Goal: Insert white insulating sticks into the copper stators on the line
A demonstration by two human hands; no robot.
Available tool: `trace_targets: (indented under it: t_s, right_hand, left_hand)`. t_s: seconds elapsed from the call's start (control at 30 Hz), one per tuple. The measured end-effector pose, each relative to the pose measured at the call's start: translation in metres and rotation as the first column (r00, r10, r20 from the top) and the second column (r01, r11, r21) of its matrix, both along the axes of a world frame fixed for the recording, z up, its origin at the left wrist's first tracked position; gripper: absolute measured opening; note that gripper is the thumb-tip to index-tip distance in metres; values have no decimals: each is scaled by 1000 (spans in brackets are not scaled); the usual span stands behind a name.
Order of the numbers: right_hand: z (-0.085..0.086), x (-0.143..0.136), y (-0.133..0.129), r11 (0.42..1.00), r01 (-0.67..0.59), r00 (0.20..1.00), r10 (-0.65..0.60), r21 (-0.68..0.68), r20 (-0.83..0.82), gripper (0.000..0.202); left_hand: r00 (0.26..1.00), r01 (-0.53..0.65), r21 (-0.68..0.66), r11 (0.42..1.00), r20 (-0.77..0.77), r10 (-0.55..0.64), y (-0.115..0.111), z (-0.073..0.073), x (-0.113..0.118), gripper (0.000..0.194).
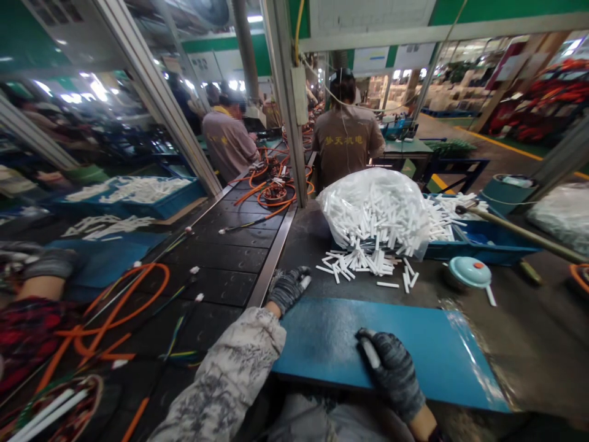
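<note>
- Blue mat (414,325), taken as landmark: a flat, smooth sheet laid on the dark bench (529,344), its right end crossed by clear, shiny tape (478,356)
- Right-hand tube (369,352): a short, straight, plain white piece, slightly blurred, is seen over the middle of the mat; whether the mat is touched by it cannot be told
- Right hand (396,367): a dark grey knitted glove is worn; the fingers are curled inward and the tube is clamped along the thumb side, slanting
- Left-hand tube (305,282): only a small white end is exposed, just past the mat's far left corner
- Left hand (289,290): similarly gloved, it is placed at that same corner, beside the metal rail (271,261); the fingers are bent together around the tube, most of which is hidden
- Loose white tubes (368,261): a scattered heap of similar pieces is spread beyond the mat's far edge, before a bulging clear bag (363,187) filled with more
- Pale blue lidded container (467,270): topped by an orange knob, it is set beyond the mat's far right corner
</note>
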State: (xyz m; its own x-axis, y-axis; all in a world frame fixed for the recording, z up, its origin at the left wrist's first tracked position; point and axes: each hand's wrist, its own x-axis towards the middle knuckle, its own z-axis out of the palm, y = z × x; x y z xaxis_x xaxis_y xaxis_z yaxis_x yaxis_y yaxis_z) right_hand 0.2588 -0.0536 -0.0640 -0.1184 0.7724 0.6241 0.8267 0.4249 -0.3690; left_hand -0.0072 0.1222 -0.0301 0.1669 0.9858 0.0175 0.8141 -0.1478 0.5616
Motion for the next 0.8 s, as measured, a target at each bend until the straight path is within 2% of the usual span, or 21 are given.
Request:
trace_targets:
  t_s: [0.5,0.8]
  right_hand:
    - [-1,0,-1,1000,-6,1000,6,-24,2,29]
    - [1,-2,0,1000,0,1000,0,27,8,31]
  left_hand:
    - [1000,1,22,1000,-25,-1,1,-3,-1,25]
    - [1000,7,15,1000,-10,-7,1,-3,-1,25]
